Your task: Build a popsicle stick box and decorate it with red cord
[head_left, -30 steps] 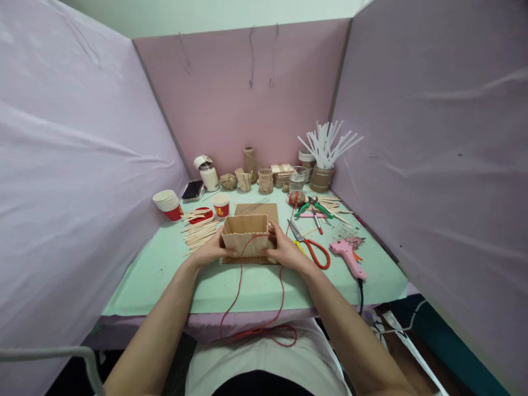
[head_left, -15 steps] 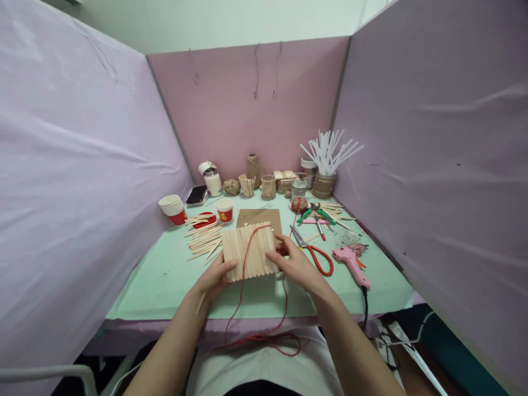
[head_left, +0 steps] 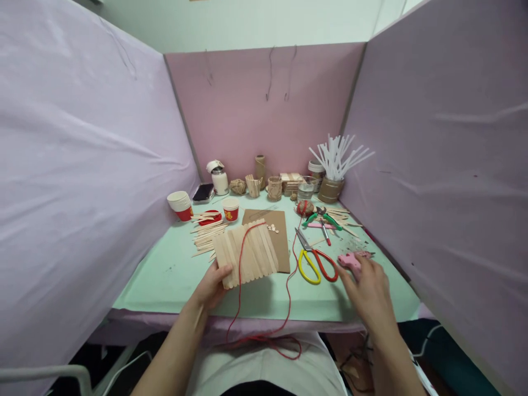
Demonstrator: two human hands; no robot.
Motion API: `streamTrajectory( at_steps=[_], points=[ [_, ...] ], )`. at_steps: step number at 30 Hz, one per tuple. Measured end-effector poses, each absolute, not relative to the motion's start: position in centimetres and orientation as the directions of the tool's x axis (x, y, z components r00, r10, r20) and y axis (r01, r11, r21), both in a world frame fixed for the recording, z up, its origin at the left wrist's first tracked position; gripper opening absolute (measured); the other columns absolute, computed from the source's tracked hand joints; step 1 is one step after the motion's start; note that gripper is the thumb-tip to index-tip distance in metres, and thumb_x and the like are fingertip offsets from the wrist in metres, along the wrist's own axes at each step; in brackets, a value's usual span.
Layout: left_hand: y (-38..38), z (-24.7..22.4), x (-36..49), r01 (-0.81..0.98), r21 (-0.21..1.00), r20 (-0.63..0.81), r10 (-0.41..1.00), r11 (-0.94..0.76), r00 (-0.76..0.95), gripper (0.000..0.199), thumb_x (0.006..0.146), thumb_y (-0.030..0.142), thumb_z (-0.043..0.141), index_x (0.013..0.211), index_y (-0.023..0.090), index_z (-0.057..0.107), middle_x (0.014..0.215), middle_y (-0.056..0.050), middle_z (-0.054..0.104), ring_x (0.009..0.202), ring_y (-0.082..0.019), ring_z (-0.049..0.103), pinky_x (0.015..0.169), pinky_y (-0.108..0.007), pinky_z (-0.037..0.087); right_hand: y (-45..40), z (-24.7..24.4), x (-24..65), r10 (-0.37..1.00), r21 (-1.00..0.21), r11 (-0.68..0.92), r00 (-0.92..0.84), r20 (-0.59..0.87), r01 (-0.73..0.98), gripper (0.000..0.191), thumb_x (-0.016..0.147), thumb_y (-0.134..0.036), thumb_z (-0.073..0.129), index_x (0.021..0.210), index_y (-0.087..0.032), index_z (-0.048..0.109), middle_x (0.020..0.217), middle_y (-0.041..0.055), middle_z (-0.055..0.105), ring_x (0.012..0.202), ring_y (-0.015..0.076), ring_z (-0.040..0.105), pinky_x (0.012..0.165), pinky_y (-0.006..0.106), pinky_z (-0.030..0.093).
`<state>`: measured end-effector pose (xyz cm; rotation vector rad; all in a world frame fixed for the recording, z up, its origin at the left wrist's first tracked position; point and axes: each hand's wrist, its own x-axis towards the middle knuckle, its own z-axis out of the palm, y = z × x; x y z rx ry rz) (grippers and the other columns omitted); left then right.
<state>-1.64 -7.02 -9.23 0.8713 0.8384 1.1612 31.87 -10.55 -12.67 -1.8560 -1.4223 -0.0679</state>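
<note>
A panel of flat wooden sticks is tilted above the table, its lower left corner gripped between the thumb and fingers of my left hand. Red yarn runs over the panel's face from its top edge and hangs down to my lap. On the right, my right hand is over the pink glue gun, fingers apart at its body and handle; whether they grip it is hidden. Scissors with one yellow and one red handle lie just left of that hand. Behind the panel is a brown board with small wooden bits on it.
Loose sticks and paper cups are at left. Green-handled pliers, a red pen and a yarn ball sit right of centre. Jars, twine and a pot of white sticks line the back. Fabric walls enclose three sides.
My right hand has let go of the panel and moved right to the glue gun. The panel, now in my left hand alone, has shifted slightly left and tilted. The view has turned a little.
</note>
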Motion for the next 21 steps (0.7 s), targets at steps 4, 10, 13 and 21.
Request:
streamTrajectory(
  at_steps=[4, 10, 13, 21],
  points=[
    [-7.8, -8.6, -1.1, -0.357, 0.928, -0.06, 0.987, 0.109, 0.146, 0.094, 0.058, 0.037, 0.083, 0.14, 0.022, 0.039, 0.127, -0.013, 0.062, 0.113, -0.033, 0.061, 0.086, -0.04, 0.053, -10.3, -14.2, 34.2, 0.849, -0.26, -0.352, 0.423, 0.315, 0.899, 0.058, 0.082, -0.049, 0.052, 0.119, -0.003, 0.057, 0.107, 0.0249, 0.06, 0.102, 0.0397, 0.056, 0.086, 0.052, 0.044],
    [-8.1, -8.3, -1.0, -0.314, 0.947, -0.022, 0.991, 0.063, 0.135, 0.092, 0.061, 0.035, 0.083, 0.14, 0.026, 0.037, 0.131, -0.012, 0.058, 0.118, -0.032, 0.057, 0.091, -0.039, 0.051, -10.1, -13.5, 33.6, 0.832, -0.23, -0.456, 0.504, 0.231, 0.859, 0.06, 0.084, -0.054, 0.048, 0.117, -0.005, 0.059, 0.11, 0.0275, 0.058, 0.1, 0.0418, 0.055, 0.077, 0.052, 0.046],
    [-8.3, -8.3, -0.7, -0.285, 0.958, 0.013, 0.994, 0.018, 0.106, 0.089, 0.063, 0.034, 0.082, 0.139, 0.026, 0.036, 0.136, -0.012, 0.054, 0.122, -0.032, 0.053, 0.094, -0.038, 0.049, -10.2, -12.3, 33.0, 0.761, -0.339, -0.458, 0.559, 0.329, 0.822, 0.062, 0.082, -0.056, 0.05, 0.116, -0.006, 0.059, 0.113, 0.0294, 0.055, 0.104, 0.0448, 0.052, 0.078, 0.057, 0.044],
    [-9.3, -8.5, 1.6, -0.155, 0.974, 0.15, 0.985, -0.162, -0.09, 0.073, 0.068, 0.034, 0.078, 0.129, 0.025, 0.038, 0.134, -0.009, 0.052, 0.121, -0.026, 0.052, 0.095, -0.036, 0.046, -13.1, -9.9, 22.4, 0.995, -0.936, 0.066, -0.096, 0.034, 0.346, 0.03, 0.079, -0.041, 0.062, 0.098, -0.02, 0.061, 0.1, 0.009, 0.065, 0.089, 0.0225, 0.062, 0.083, 0.038, 0.049]
  ],
)
